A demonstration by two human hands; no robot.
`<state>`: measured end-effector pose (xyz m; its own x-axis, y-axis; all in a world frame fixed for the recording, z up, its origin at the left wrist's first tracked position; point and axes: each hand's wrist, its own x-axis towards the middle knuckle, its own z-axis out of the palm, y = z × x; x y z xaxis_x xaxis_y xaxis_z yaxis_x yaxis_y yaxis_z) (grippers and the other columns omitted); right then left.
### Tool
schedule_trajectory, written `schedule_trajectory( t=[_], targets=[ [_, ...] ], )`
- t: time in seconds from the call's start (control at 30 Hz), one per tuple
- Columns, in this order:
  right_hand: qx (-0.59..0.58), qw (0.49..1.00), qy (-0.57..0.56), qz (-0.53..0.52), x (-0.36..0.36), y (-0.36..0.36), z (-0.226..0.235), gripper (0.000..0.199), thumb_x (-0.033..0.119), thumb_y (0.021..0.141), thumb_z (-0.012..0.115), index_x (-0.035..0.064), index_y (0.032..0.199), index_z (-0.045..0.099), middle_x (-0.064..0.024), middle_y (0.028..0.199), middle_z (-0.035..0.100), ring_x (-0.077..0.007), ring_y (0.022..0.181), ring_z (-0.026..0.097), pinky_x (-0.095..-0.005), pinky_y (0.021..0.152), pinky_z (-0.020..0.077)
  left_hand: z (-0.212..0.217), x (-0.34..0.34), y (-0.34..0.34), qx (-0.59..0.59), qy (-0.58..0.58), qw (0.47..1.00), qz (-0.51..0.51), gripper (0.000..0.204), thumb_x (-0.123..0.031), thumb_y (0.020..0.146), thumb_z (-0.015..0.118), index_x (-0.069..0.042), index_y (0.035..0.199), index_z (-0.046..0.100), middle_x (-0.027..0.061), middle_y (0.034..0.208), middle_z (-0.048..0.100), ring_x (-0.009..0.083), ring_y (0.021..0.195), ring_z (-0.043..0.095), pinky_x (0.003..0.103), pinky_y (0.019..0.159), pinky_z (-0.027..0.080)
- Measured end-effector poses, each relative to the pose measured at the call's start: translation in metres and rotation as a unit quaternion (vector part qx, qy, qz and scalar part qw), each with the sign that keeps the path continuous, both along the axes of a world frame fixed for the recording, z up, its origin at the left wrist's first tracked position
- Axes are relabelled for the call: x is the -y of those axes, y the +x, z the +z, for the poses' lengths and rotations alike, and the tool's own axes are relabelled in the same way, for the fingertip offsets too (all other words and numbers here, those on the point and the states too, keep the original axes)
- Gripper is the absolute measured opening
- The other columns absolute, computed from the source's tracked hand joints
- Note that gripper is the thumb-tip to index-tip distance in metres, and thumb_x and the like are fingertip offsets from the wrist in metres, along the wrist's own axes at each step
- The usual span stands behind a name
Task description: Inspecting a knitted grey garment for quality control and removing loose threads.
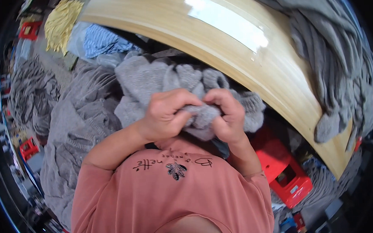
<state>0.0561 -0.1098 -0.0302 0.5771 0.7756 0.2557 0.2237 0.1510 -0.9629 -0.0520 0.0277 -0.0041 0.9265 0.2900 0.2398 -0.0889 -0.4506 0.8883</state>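
Left hand: thumb and fingers pinching a bunched fold of a light-grey knitted garment. Right hand: pinching the same fold, just beside, thumb toward the left; fingertips slightly blurred. Garment: bulk beyond the grip, spreading from 10 to 3 o'clock, long axis roughly 10 to 4; left hand nearer the broad part, right hand nearer the ribbed section at 3. Outward: darker grey knit pile, 9 o'clock; wood-grain tabletop, 12 to 3; red plastic stool, 4; blue-striped cloth, 10.
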Motion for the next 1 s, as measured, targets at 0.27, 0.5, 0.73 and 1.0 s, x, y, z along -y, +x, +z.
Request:
schedule_trajectory(
  t=[0.27,0.5,0.73,1.0],
  targets=[
    [0.064,0.992,-0.073,0.085,-0.03,-0.024,0.003,0.021,-0.001,0.06,0.046,-0.0004,0.081,0.052,-0.0087,0.069,0.053,-0.017,0.054,0.05,-0.0256,0.051,0.04,-0.007,-0.019,-0.038,0.028,-0.053,0.997,0.038,0.023,0.009,0.063,0.058,-0.001,0.083,0.059,0.0099,0.073,0.061,0.0215,0.063,0.06,0.028,0.055,0.046],
    [0.064,0.995,-0.058,0.046,-0.04,-0.052,0.006,0.02,-0.004,0.06,0.045,0.0001,0.079,0.051,-0.008,0.067,0.052,-0.015,0.05,0.047,-0.0259,0.047,0.0376,-0.012,-0.025,-0.061,0.063,-0.049,0.995,0.065,0.021,0.013,0.062,0.057,0.0,0.079,0.058,0.0117,0.074,0.061,0.0222,0.065,0.061,0.028,0.056,0.048],
    [0.149,0.987,-0.047,0.041,-0.027,-0.051,0.026,0.024,-0.006,0.054,0.046,-0.0022,0.077,0.052,-0.0104,0.067,0.053,-0.018,0.05,0.049,-0.0255,0.047,0.0386,-0.003,-0.02,-0.055,0.077,-0.074,0.994,0.023,0.019,0.012,0.064,0.058,0.0,0.079,0.058,0.0118,0.074,0.061,0.0224,0.064,0.061,0.028,0.056,0.048],
    [0.218,0.975,0.033,0.024,-0.029,-0.048,0.031,0.03,-0.008,0.046,0.048,-0.0053,0.076,0.052,-0.0126,0.065,0.051,-0.0266,0.05,0.05,-0.0316,0.044,0.0403,0.002,-0.011,-0.051,0.224,0.159,0.96,0.047,0.024,0.011,0.062,0.06,0.002,0.085,0.057,0.0141,0.073,0.059,0.0211,0.053,0.058,0.027,0.043,0.046]
  ],
)
